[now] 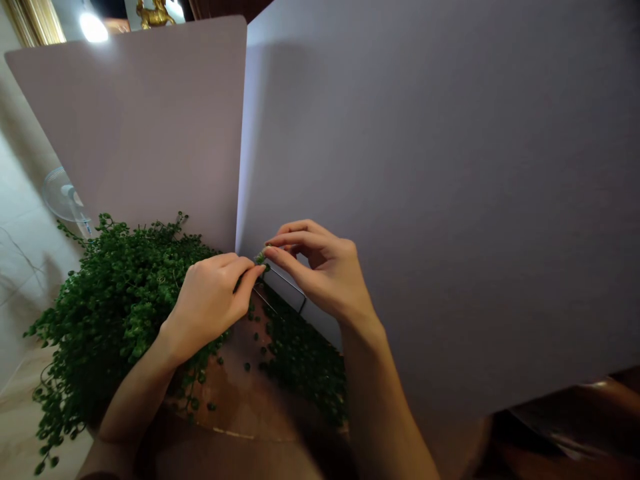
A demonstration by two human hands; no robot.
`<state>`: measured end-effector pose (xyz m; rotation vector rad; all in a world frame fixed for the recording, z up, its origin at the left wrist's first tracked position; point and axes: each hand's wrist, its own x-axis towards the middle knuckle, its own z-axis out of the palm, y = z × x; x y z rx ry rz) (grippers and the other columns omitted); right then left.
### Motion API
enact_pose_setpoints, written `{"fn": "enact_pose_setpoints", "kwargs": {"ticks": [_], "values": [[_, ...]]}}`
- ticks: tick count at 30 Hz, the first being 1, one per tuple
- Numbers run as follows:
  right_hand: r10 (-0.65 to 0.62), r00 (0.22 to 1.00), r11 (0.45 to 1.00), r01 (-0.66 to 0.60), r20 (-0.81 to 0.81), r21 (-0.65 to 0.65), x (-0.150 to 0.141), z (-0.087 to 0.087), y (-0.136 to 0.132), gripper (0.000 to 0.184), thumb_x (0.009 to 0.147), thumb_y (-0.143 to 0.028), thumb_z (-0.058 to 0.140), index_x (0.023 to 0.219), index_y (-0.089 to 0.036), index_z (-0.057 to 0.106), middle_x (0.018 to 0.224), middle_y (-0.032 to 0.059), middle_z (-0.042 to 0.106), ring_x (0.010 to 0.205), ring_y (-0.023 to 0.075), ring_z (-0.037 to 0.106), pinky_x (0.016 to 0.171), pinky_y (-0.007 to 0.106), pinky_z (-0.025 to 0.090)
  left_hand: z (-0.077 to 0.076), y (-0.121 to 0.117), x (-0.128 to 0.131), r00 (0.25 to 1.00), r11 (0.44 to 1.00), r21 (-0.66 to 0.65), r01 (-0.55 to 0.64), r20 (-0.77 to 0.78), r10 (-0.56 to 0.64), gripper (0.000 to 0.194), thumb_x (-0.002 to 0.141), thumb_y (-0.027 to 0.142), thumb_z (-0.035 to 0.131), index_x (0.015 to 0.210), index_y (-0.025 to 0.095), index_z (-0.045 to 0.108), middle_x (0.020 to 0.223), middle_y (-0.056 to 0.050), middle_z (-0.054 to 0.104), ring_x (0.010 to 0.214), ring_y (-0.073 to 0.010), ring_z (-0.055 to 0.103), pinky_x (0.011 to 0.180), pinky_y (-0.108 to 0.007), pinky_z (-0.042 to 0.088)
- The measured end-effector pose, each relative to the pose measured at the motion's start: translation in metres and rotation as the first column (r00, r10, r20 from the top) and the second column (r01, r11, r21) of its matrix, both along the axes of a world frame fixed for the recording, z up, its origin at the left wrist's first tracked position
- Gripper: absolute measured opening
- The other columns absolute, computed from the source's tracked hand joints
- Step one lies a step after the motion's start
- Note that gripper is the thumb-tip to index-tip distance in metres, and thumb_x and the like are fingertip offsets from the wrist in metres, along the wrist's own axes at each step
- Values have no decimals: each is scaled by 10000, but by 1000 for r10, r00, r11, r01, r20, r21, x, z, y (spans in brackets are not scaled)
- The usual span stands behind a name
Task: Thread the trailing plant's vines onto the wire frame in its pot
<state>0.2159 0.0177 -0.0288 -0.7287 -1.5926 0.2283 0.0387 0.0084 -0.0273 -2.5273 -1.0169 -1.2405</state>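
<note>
Between my two hands is a small green sprig (260, 257) with bead-like leaves, partly covered by the fingertips. My left hand (210, 297) pinches its lower end between thumb and forefinger. Thumb and forefinger of my right hand (325, 267) close on the upper end, close to the left fingertips. Left of my hands spreads a bushy green trailing plant (115, 293) with round, bead-like leaves. Many loose green leaves (305, 363) lie heaped below my right hand. A thin metal wire frame (290, 283) stands just under the fingers.
The round brown tabletop (240, 407) has scattered single leaves. Two tall pale panels, a left one (150, 133) and a larger right one (440, 167), stand upright behind and to the right. Beyond them are a fan (65, 193), a bright lamp (94, 28) and a gold figurine (154, 13).
</note>
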Motion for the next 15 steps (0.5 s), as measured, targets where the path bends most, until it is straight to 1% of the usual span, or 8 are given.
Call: {"fn": "enact_pose_setpoints", "kwargs": {"ticks": [2,4,7,10,15], "values": [[65,997,998,-64,-46,13,-2,-2,3,13,826,-204,722,814,-205,728,890,23,686,789,146,624,709,310,502,-1,1,1,1000,1000,-14,9,-28,-10,247,971,263,536,833,136,697,795,-56,715,719,-166,664,723,-292,488],[100,989,995,-99,-106,19,-5,-3,5,46,847,-198,693,807,-208,713,873,20,708,837,158,650,787,330,522,-1,0,3,999,999,-39,14,-51,-16,251,973,265,531,820,135,681,783,-50,703,709,-165,654,712,-293,477],[119,970,993,-121,-213,5,-12,-5,6,66,871,-205,665,819,-201,704,863,26,734,844,161,681,819,333,551,1,-2,3,998,998,-67,20,-59,-24,240,971,248,533,796,138,656,749,-32,677,670,-148,621,675,-284,446],[101,954,995,-90,-282,49,-21,-5,4,66,876,-196,661,825,-195,703,865,32,740,842,161,690,816,327,565,6,-6,2,999,997,-73,29,-29,-32,233,962,229,547,762,144,632,706,-9,644,626,-123,572,644,-270,413],[43,928,983,26,-369,180,-37,-6,-4,71,900,-195,639,848,-200,687,894,38,716,853,164,684,809,343,585,12,-14,-2,999,995,-87,41,9,-40,261,958,214,556,707,147,582,666,15,578,610,-96,514,626,-245,380]]}}
